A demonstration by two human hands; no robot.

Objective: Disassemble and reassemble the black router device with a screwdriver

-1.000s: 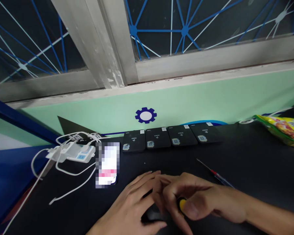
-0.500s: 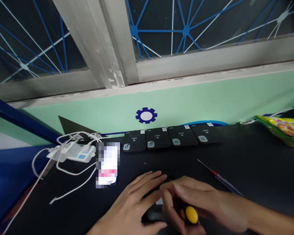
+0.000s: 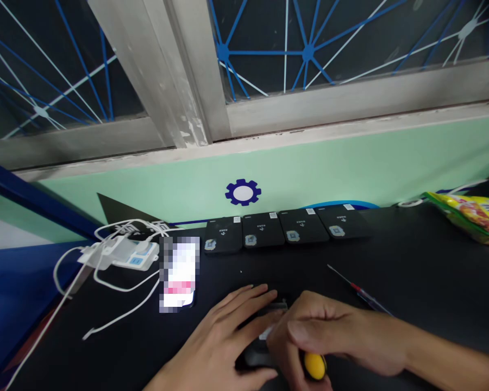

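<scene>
A black device (image 3: 257,354) with a pale label lies on the dark table, mostly hidden under both hands. My left hand (image 3: 224,336) steadies it, with the fingers stretched over its far side and the thumb along its near edge. Above its right part, my right hand (image 3: 305,336) is closed around a screwdriver (image 3: 315,366), of which only the yellow handle end shows. The screwdriver's tip is hidden by the hand, so I cannot tell where it touches. A thin red-handled screwdriver (image 3: 362,296) lies beyond my right forearm.
Several flat black boxes (image 3: 263,231) stand in a row along the wall. At the left are a lit phone (image 3: 181,274), a white power strip (image 3: 134,255) and loose white cables (image 3: 122,320). A yellow-green snack bag (image 3: 472,217) lies at the far right.
My right hand has turned and shifted slightly left, with the yellow handle end moving a little down and left. More of the device's far end shows. My left hand stays in place.
</scene>
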